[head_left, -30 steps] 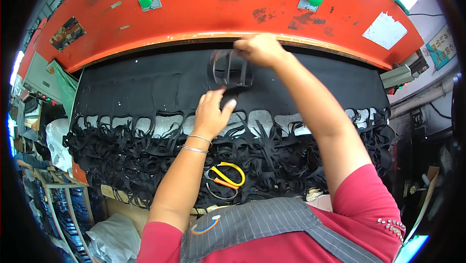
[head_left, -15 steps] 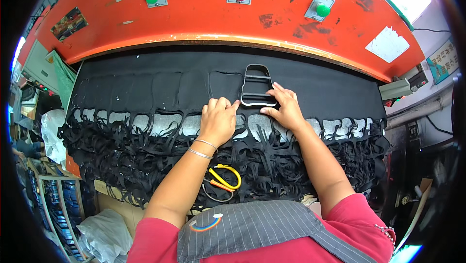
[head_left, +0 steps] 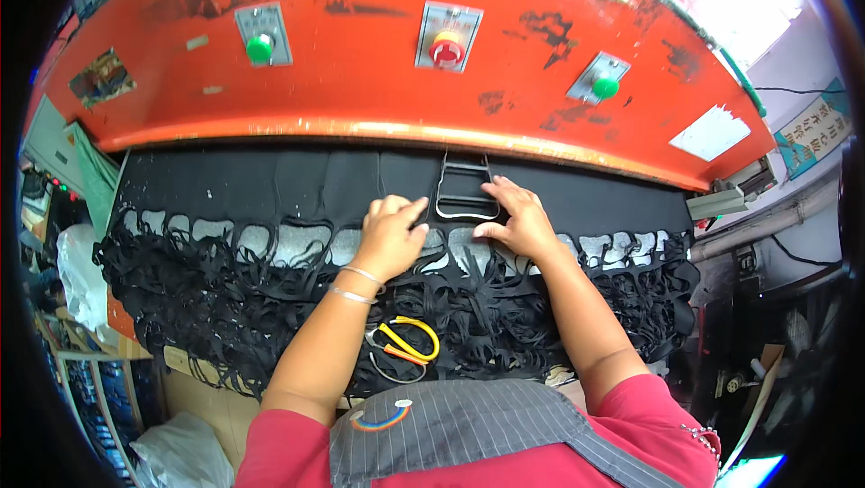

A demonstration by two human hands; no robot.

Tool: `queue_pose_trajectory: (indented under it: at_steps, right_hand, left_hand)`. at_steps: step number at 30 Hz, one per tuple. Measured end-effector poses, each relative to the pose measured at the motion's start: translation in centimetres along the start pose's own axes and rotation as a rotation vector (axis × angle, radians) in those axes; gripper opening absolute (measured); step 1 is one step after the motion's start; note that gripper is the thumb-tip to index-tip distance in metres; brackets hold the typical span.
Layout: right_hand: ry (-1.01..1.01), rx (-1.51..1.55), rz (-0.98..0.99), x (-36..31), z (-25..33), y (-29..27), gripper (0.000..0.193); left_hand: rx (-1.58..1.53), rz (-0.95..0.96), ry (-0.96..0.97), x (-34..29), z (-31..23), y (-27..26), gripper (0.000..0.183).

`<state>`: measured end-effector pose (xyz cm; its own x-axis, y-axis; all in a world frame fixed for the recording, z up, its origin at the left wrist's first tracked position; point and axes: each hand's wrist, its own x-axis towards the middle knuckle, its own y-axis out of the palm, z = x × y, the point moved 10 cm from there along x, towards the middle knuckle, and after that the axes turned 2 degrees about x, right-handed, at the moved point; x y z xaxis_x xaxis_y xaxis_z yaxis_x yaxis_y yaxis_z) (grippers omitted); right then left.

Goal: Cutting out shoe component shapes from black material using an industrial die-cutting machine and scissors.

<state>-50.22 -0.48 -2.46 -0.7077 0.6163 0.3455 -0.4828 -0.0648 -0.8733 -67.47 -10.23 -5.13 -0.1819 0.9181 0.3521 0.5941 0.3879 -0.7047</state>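
A metal cutting die (head_left: pixel 467 216), an open bottle-like outline with crossbars, stands on a black sheet (head_left: pixel 306 183). Its far end is hidden by the orange machine panel. My right hand (head_left: pixel 523 219) is at the die's right side, thumb and fingers apart, the fingertips at its edge; whether they press on it I cannot tell. Left of the die, my left hand (head_left: pixel 389 237) is over the sheet's near part, index finger stretched toward the die and thumb apart, with nothing visible in it.
The orange panel (head_left: pixel 342 91) carries two green buttons (head_left: pixel 259 49) and a red button (head_left: pixel 447 50). Tangled black cut strips (head_left: pixel 243 294) hang along the near edge, with grey patches showing through the cut-outs. Yellow-handled snips (head_left: pixel 414 337) lie on the strips.
The orange panel sits lower in the picture and now covers the die's far end. My left hand has drawn back slightly from the die; my right hand remains beside it.
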Motion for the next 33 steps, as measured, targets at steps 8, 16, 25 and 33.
queue_pose_trajectory:
  at_steps: [8,16,25,33]
  right_hand:
    - [-0.247,-0.147,-1.245,-3.1,8.6,-24.7,0.033]
    - [-0.115,-0.413,-1.393,-3.7,9.0,-26.7,0.038]
    - [-0.311,0.16,-0.162,-12.5,14.9,-8.4,0.048]
    - [-0.02,-0.023,0.075,-19.9,12.8,-1.3,0.039]
  left_hand:
    - [-0.136,-0.814,0.059,-2.3,0.3,-24.4,0.022]
    - [0.382,-0.854,0.417,-5.4,-5.9,-28.1,0.022]
    - [-0.052,-0.08,0.346,-12.8,-12.7,-10.3,0.018]
    - [0.374,0.078,0.333,-16.3,-18.1,3.5,0.014]
